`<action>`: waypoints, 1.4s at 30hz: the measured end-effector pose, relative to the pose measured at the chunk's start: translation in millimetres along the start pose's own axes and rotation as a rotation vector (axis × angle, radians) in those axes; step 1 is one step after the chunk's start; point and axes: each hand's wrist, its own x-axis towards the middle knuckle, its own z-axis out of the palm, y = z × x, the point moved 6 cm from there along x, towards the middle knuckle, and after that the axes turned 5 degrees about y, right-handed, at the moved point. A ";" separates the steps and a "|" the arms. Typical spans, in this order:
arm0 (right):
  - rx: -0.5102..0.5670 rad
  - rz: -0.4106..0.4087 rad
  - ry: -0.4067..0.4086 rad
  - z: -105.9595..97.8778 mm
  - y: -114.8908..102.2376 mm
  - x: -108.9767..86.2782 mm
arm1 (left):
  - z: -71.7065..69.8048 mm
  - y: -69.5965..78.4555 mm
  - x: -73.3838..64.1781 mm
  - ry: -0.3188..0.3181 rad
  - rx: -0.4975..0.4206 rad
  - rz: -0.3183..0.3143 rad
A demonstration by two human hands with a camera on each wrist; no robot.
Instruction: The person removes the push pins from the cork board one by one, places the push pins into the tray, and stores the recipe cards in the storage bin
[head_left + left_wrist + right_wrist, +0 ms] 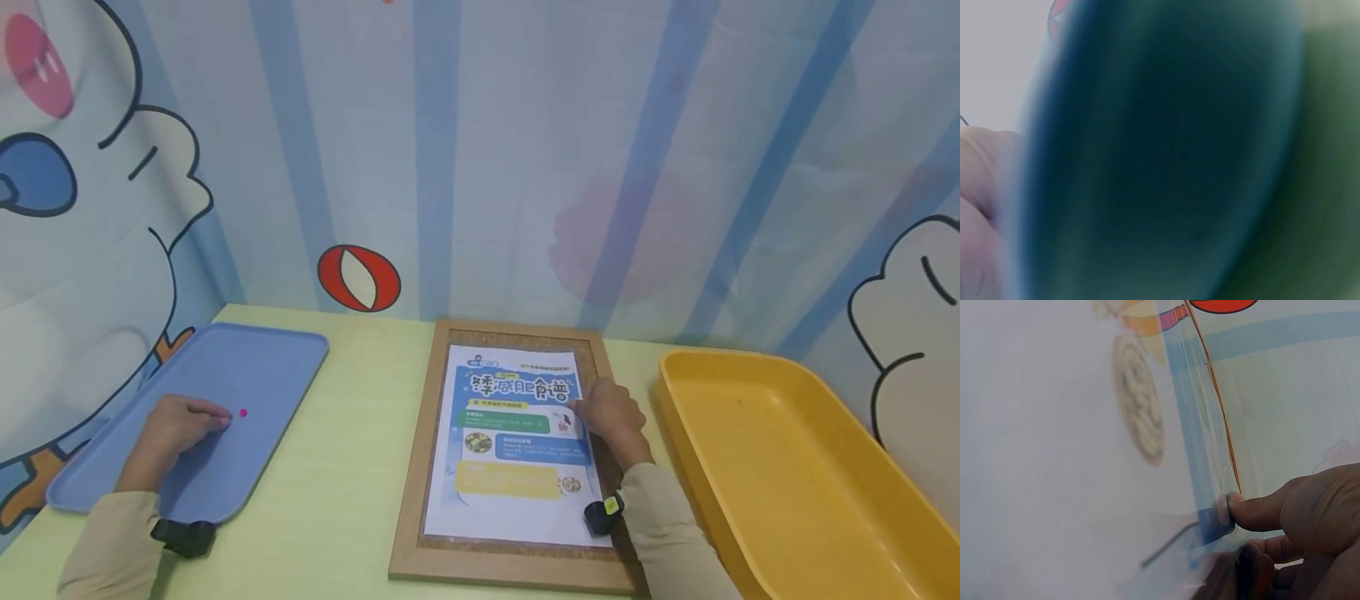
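A blue tray (277,367) lies at the left with a tiny bright pink object (243,412) over its surface, too small to identify. Thumb and forefinger of my left hand (176,429) come close together just left of that object; whether they touch it does not show. A wood-framed board (416,475) carries a glossy printed poster (517,521). My right hand (611,415) is at the poster's right side, its thumb (1260,512) pressing the sheet near the edge while the other fingers bend beneath. The left wrist view is mostly a dark blur.
A deep yellow bin (810,458) stands to the right of the board. The pale yellow table (337,450) meets a cartoon-printed curtain (510,167) at the back. Both wrists wear black devices.
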 end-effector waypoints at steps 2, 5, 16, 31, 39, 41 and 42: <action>0.001 -0.003 -0.001 0.5 0.4 -0.3 | 0.2 0.8 -1.1 -0.003 0.000 -0.007; 0.004 -0.007 -0.005 1.3 1.0 -0.9 | -0.1 1.8 -2.8 -0.012 -0.001 -0.021; 0.000 -0.018 -0.006 2.0 0.2 0.8 | -0.7 -2.0 -0.4 0.001 0.003 -0.017; -0.004 -0.018 -0.010 0.7 0.9 0.8 | -0.5 -3.4 3.6 0.008 -0.011 -0.012; -0.005 -0.017 -0.009 1.2 2.6 -0.1 | 0.1 -6.8 6.1 0.008 -0.036 -0.025; -0.004 -0.018 -0.007 1.7 2.8 0.7 | 0.2 -9.0 6.8 0.004 -0.056 -0.027; -0.004 -0.019 -0.006 1.8 2.8 1.0 | 0.2 -10.3 7.2 0.002 -0.066 -0.029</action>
